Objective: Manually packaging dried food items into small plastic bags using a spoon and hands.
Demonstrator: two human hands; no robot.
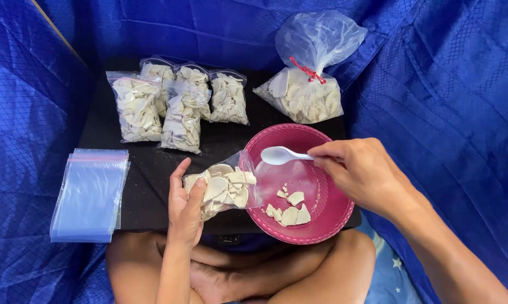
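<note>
Pale, flat chips (223,188), off-white with a dry, chalky look and irregular broken edges, are packed into a small clear plastic pouch (248,186) that is held tilted, its open mouth laid over the rim of a round magenta plastic bowl (321,211). The pouch is gripped from below and behind by the left hand (184,209), the fingers and thumb closed around its lower end. A white plastic spoon (281,155) is pinched by its handle between the closed fingertips of the right hand (358,169), its shallow bowl held just above the magenta bowl, close to the pouch mouth. A few more chips (289,213) are left lying on the finely dotted inner surface of the bowl, toward its near side. The bowl is set on a flat black board (147,186) resting over crossed bare legs. At the far side of the board, several filled pouches (178,107) of the same chips are lined up close together, some overlapping. To their right a larger clear bag (304,95), tied at the neck with a red band and puffed with air above, is partly filled with the same chips. A flat stack of empty pouches (90,194) is laid at the left edge of the board, over glossy blue quilted fabric (451,112) that surrounds everything
</note>
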